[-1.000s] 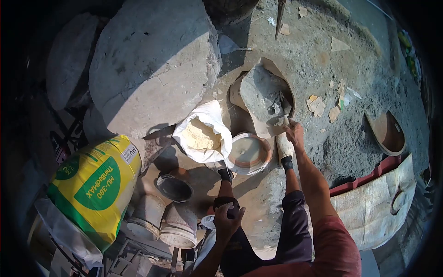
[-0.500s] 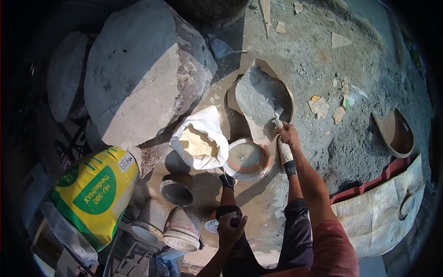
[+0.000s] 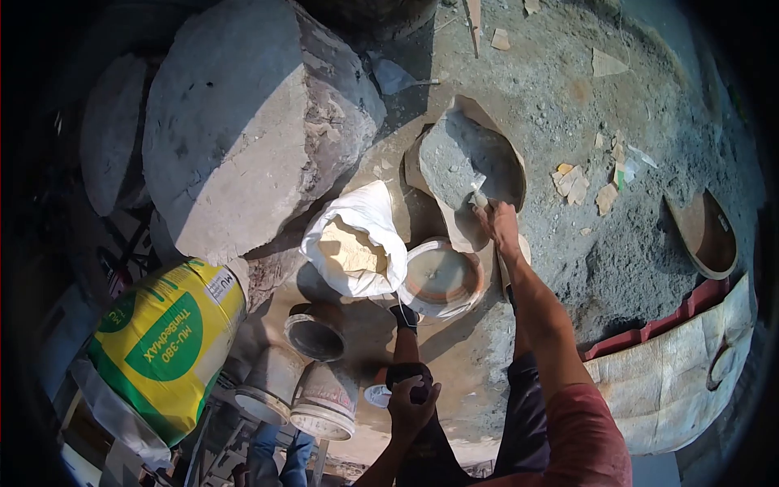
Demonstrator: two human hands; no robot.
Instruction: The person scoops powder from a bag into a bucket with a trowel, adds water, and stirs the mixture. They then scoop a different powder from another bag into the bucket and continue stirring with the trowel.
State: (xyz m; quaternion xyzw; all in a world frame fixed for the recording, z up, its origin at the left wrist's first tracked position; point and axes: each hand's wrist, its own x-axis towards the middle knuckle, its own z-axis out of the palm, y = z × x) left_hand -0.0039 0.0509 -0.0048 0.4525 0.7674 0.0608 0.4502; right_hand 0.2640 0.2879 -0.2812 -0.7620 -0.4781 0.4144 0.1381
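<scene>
My right hand (image 3: pixel 501 223) is closed round the pale handle of a trowel (image 3: pixel 477 191), whose small blade touches grey powdery material (image 3: pixel 454 158). That material lies in an open, torn-edged container (image 3: pixel 510 154) on the ground. Down by my body, my left hand (image 3: pixel 412 406) rests over my bent left knee, fingers and thumb apart, holding no object. Between my feet stands a round bucket (image 3: pixel 479 302) with a brownish rim and cloudy greyish contents. Left of it, a white sack (image 3: pixel 389 235) stands open, showing pale yellow powder (image 3: pixel 350 247).
A large concrete block (image 3: pixel 235 130) occupies the upper left. Below it stand a yellow-green bag (image 3: pixel 166 341) and several used buckets (image 3: pixel 324 406). Rubble (image 3: pixel 617 268), paper scraps (image 3: pixel 572 185) and a curved shell piece (image 3: pixel 704 235) lie on the right, above a pale sheet (image 3: pixel 673 373).
My right hand and the trowel have moved slightly up and left over the grey material. My left hand stays on the knee. The view has shifted a little.
</scene>
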